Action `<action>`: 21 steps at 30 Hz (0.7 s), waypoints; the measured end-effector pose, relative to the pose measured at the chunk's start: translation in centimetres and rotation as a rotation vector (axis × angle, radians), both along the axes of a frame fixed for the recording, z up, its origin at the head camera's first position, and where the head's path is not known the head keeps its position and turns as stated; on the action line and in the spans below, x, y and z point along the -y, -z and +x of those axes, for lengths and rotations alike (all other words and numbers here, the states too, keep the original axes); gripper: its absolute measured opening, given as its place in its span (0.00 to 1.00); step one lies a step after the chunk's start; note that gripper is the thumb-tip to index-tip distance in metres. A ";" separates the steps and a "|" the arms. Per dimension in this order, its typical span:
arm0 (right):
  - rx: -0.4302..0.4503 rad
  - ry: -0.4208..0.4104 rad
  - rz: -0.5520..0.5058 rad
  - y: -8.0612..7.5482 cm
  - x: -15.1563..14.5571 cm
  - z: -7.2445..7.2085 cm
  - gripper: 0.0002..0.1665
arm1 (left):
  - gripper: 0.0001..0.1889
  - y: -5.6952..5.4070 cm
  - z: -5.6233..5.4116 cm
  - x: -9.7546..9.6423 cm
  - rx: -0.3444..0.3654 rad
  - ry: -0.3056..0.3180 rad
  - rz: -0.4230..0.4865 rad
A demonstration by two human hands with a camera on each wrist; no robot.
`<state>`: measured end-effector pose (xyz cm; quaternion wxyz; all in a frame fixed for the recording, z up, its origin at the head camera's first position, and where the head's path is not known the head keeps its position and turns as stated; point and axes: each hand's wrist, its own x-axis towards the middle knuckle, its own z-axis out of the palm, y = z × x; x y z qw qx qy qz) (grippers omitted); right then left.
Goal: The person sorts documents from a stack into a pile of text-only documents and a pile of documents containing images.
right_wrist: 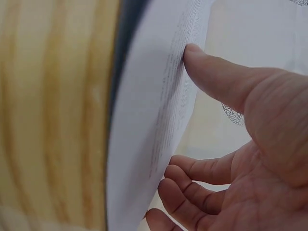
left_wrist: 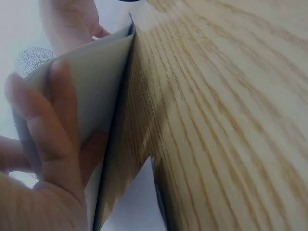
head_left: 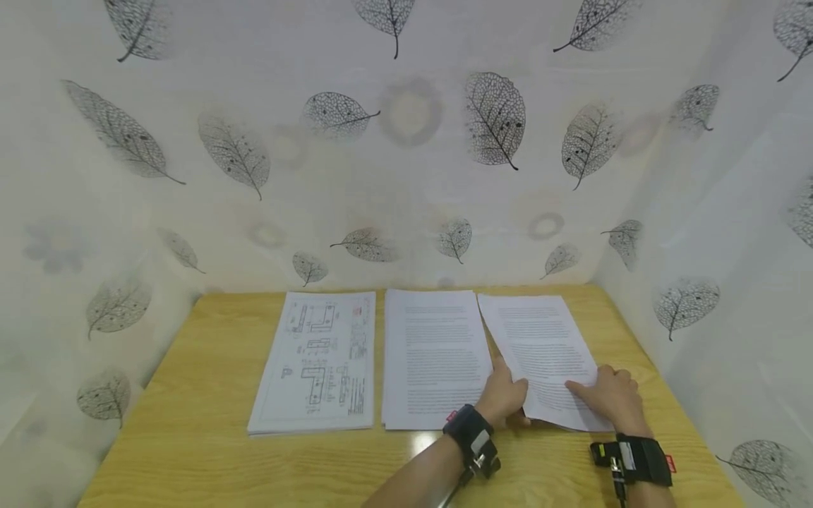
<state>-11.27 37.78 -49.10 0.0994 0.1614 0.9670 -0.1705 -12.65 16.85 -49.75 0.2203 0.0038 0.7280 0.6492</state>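
Printed text sheets lie at the right of the table, their near left part lifted off the wood. My left hand pinches them at the lower left edge, thumb over the print and fingers underneath. In the left wrist view, those fingers lie against the pale underside of the sheets. My right hand holds the lower right edge. Its thumb presses the printed face in the right wrist view, and the other fingers curl at the edge. A second pile of text pages lies directly left, close beside my left wrist.
Farther left, a stack of technical drawings lies flat. The wooden table is bounded at the back and sides by a leaf-patterned cloth. Each wrist wears a black strap with a small camera and cable.
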 end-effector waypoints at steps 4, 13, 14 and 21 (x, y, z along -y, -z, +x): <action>0.012 -0.006 -0.052 0.3 -0.4 -0.1 0.53 | 0.20 0.0 -0.3 0.4 -0.068 0.005 -0.003; 0.021 0.026 -0.286 0.2 -0.8 0.1 0.52 | 0.24 0.1 -1.4 2.2 -0.061 -0.050 0.096; 0.034 0.041 -0.332 0.1 -0.8 0.2 0.53 | 0.24 0.1 -1.4 2.3 -0.062 -0.061 0.096; 0.043 0.089 -0.471 0.3 0.0 0.1 0.55 | 0.26 0.1 -1.6 2.7 -0.002 -0.130 0.055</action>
